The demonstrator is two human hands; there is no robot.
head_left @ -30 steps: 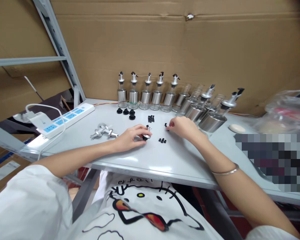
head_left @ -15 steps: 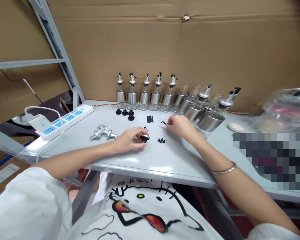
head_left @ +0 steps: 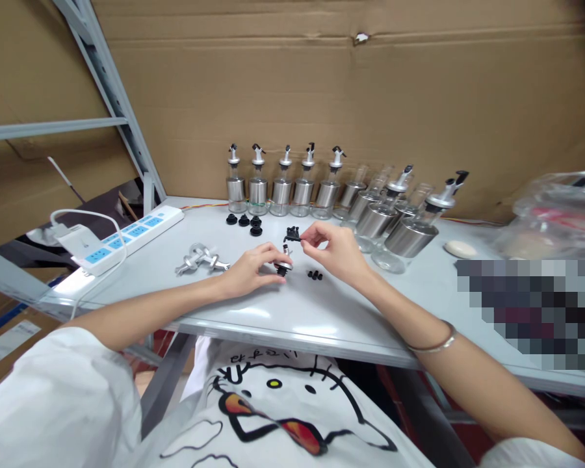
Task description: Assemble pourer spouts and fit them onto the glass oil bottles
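Observation:
My left hand is closed around a pourer spout, a silver piece with a black ribbed stopper at its base, held low over the table. A small black lever is pinched between thumb and fingers of my right hand, its bent end close above the spout's tip. Several small black caps lie below my right hand. Just behind the lever is a cluster of small black pieces. Several black stoppers rest farther back. Silver spout bodies lie left of my left hand.
Glass bottles with steel sleeves line the back of the table, several topped with spouts. A power strip lies at the left. On the right are a white oval object and a clear plastic bag.
My right hand has moved left with the black lever, bringing it close to the spout. My left hand stays nearly in place, with the spout now more upright.

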